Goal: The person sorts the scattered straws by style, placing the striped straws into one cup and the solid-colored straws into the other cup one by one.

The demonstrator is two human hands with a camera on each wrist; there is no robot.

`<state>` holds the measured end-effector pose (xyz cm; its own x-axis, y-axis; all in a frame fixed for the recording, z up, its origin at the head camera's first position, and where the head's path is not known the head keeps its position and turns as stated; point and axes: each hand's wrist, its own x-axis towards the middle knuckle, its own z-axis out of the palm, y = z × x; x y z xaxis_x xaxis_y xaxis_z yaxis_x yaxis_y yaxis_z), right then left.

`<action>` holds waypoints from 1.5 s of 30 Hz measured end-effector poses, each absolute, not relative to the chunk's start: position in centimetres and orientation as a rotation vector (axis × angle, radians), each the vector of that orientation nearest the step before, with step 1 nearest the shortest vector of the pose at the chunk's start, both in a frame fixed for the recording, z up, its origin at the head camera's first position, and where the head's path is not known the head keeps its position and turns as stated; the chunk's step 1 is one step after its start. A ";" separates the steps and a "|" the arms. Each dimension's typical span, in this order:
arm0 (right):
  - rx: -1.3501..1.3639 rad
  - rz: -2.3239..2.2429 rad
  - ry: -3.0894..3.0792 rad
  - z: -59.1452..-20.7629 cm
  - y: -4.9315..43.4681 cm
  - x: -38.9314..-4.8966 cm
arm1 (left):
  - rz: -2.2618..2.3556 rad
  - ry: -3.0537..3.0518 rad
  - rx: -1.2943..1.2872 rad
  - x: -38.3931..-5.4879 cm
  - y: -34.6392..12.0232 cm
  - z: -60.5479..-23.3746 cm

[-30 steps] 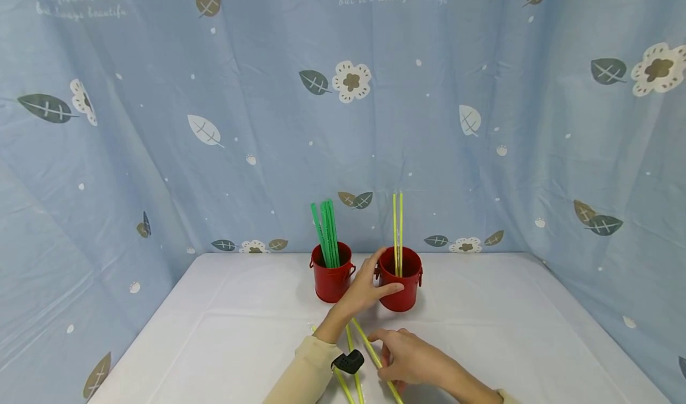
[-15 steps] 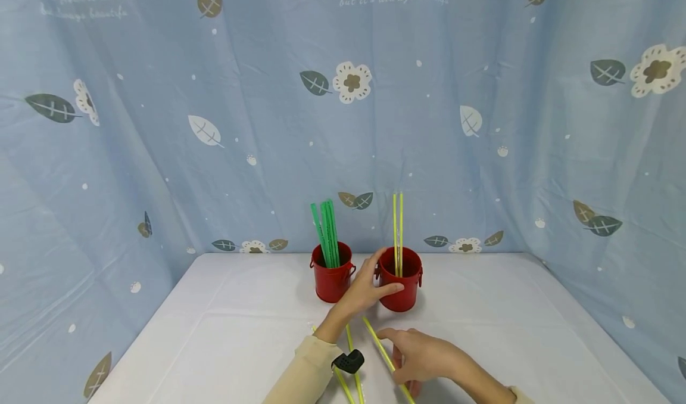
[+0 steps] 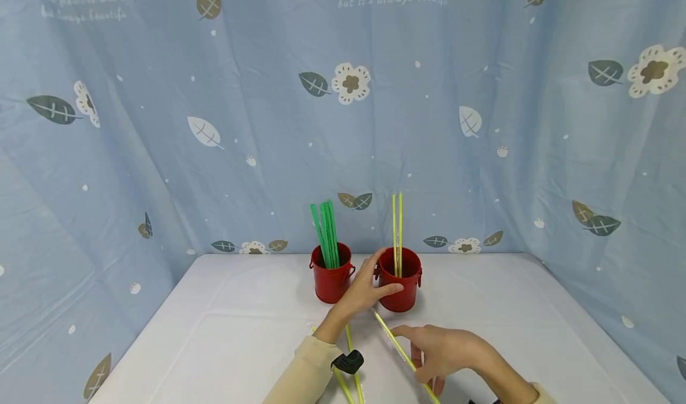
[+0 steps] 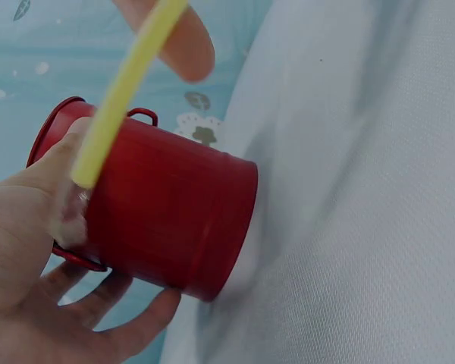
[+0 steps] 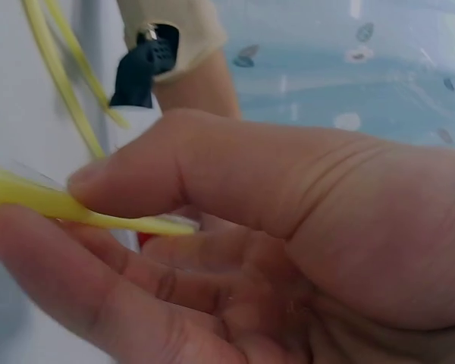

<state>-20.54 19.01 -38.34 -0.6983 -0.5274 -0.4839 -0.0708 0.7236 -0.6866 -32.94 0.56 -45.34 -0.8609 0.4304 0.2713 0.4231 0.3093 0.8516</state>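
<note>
My left hand (image 3: 365,288) holds the side of the right red bucket (image 3: 399,300), its thumb across the front and the other fingers spread along the far side. Two yellow straws (image 3: 394,225) stand upright in that bucket. Between thumb and fingertips, my right hand (image 3: 445,351) pinches another yellow straw (image 3: 398,345) in a clear wrapper. That straw slants up toward the bucket's base in the head view. In the left wrist view the wrapped straw's end (image 4: 98,152) crosses in front of the red wall.
A second red bucket (image 3: 331,286) with several green straws (image 3: 329,234) stands left of the first. Yellow straws (image 3: 357,386) lie on the white table (image 3: 230,338), partly under the left forearm. A blue printed curtain (image 3: 257,183) rises behind the table.
My right hand has moved to the right with the pinched yellow straw, drawing it away from the straws on the table. My left hand has stayed at the bucket.
</note>
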 end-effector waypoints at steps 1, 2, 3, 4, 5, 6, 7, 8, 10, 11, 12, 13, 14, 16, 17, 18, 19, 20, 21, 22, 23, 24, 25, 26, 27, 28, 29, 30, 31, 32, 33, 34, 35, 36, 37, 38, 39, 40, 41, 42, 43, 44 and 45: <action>-0.449 -0.854 2.223 -38.2 19.2 -20.5 | 1.648 2.534 0.828 -32.9 0.6 -45.3; -0.451 -0.855 2.217 -38.0 19.4 -20.6 | 1.648 2.534 0.828 -32.9 0.5 -45.3; -0.455 -0.857 2.212 -37.9 19.7 -20.6 | 1.649 2.534 0.826 -32.8 0.5 -45.3; -0.458 -0.862 2.207 -37.7 19.9 -20.6 | 1.649 2.533 0.825 -32.8 0.5 -45.2; -0.461 -0.863 2.205 -37.5 20.2 -20.6 | 1.649 2.532 0.823 -32.8 0.5 -45.2; -0.463 -0.871 2.201 -37.3 20.4 -20.7 | 1.650 2.532 0.819 -32.7 0.5 -45.2; -0.467 -0.880 2.200 -37.1 20.6 -20.7 | 1.650 2.531 0.816 -32.7 0.5 -45.2; -0.474 -0.889 2.200 -36.9 20.9 -20.8 | 1.655 2.527 0.814 -32.7 0.5 -45.2; -0.491 -0.920 2.191 -36.6 21.3 -20.8 | 1.660 2.526 0.811 -32.7 0.5 -45.2; -0.499 -0.941 2.186 -36.5 21.5 -20.9 | 1.663 2.528 0.808 -32.7 0.5 -45.2; -0.512 -0.963 2.181 -36.4 21.7 -20.9 | 1.663 2.531 0.807 -32.8 0.5 -45.2; -0.527 -0.984 2.178 -36.3 21.8 -21.0 | 1.667 2.531 0.809 -32.7 0.5 -45.1; -0.542 -1.005 2.174 -36.3 22.0 -21.0 | 1.670 2.532 0.812 -32.7 0.5 -45.1; -0.568 -1.048 2.168 -36.1 22.2 -21.1 | 1.668 2.538 0.818 -32.7 0.4 -45.1; -0.579 -1.068 2.169 -36.1 22.3 -21.1 | 1.668 2.536 0.826 -32.7 0.4 -45.1; -0.591 -1.085 2.172 -36.0 22.3 -21.2 | 1.667 2.535 0.832 -32.7 0.4 -45.1; -0.600 -1.103 2.176 -36.0 22.4 -21.2 | 1.668 2.533 0.835 -32.7 0.3 -45.1; -0.607 -1.120 2.177 -35.9 22.4 -21.3 | 1.656 2.544 0.830 -32.6 0.3 -45.1; -0.617 -1.134 2.182 -35.9 22.5 -21.4 | 1.646 2.557 0.827 -32.6 0.3 -45.2; -0.636 -1.147 2.188 -35.8 22.5 -21.4 | 1.636 2.565 0.818 -32.6 0.3 -45.2; -0.652 -1.163 2.190 -35.8 22.6 -21.5 | 1.625 2.573 0.808 -32.6 0.3 -45.2; -0.661 -1.177 2.194 -35.8 22.7 -21.6 | 1.615 2.580 0.798 -32.6 0.3 -45.2; -0.676 -1.190 2.200 -35.8 22.8 -21.7 | 1.609 2.587 0.789 -32.6 0.3 -45.3; -0.685 -1.200 2.209 -35.7 22.9 -21.9 | 1.604 2.588 0.780 -32.6 0.3 -45.3; -0.697 -1.207 2.221 -35.7 22.9 -22.0 | 1.611 2.580 0.780 -32.7 0.3 -45.4; -0.710 -1.215 2.233 -35.7 23.0 -22.2 | 1.615 2.572 0.775 -32.7 0.3 -45.4; -0.712 -1.221 2.248 -35.6 23.0 -22.3 | 1.621 2.567 0.773 -32.7 0.3 -45.4; -0.713 -1.224 2.268 -35.5 23.0 -22.5 | 1.628 2.562 0.775 -32.7 0.3 -45.4; -0.719 -1.225 2.290 -35.5 23.0 -22.6 | 1.635 2.555 0.780 -32.7 0.3 -45.4; -0.722 -1.223 2.314 -35.5 23.1 -22.7 | 1.639 2.550 0.784 -32.7 0.3 -45.4; -0.730 -1.220 2.339 -35.4 23.1 -22.8 | 1.640 2.551 0.791 -32.7 0.3 -45.4; -0.740 -1.214 2.369 -35.4 23.1 -22.9 | 1.639 2.551 0.793 -32.7 0.4 -45.4; -0.744 -1.211 2.397 -35.4 23.2 -23.0 | 1.640 2.550 0.798 -32.7 0.4 -45.4; -0.751 -1.211 2.424 -35.4 23.2 -23.1 | 1.640 2.547 0.804 -32.8 0.4 -45.4; -0.763 -1.208 2.455 -35.4 23.2 -23.2 | 1.641 2.546 0.809 -32.8 0.4 -45.4; -0.773 -1.213 2.484 -35.4 23.2 -23.3 | 1.638 2.546 0.808 -32.8 0.4 -45.4; -0.784 -1.225 2.510 -35.4 23.2 -23.4 | 1.639 2.545 0.812 -32.8 0.4 -45.4; -0.790 -1.243 2.536 -35.4 23.2 -23.6 | 1.639 2.542 0.812 -32.8 0.5 -45.4; -0.795 -1.267 2.559 -35.3 23.2 -23.7 | 1.641 2.539 0.812 -32.8 0.5 -45.4; -0.798 -1.294 2.581 -35.3 23.1 -23.9 | 1.641 2.537 0.811 -32.8 0.5 -45.4; -0.802 -1.321 2.603 -35.3 23.1 -24.1 | 1.639 2.536 0.809 -32.8 0.5 -45.4; -0.800 -1.352 2.624 -35.3 23.0 -24.2 | 1.637 2.535 0.804 -32.8 0.5 -45.3; -0.797 -1.381 2.644 -35.3 23.0 -24.4 | 1.639 2.534 0.802 -32.8 0.5 -45.3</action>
<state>-24.35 22.99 -35.29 -0.8652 -0.4661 0.1847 -0.4178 0.4666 -0.7796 -32.84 0.54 -45.33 -0.8680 0.4267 0.2539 0.4066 0.3171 0.8568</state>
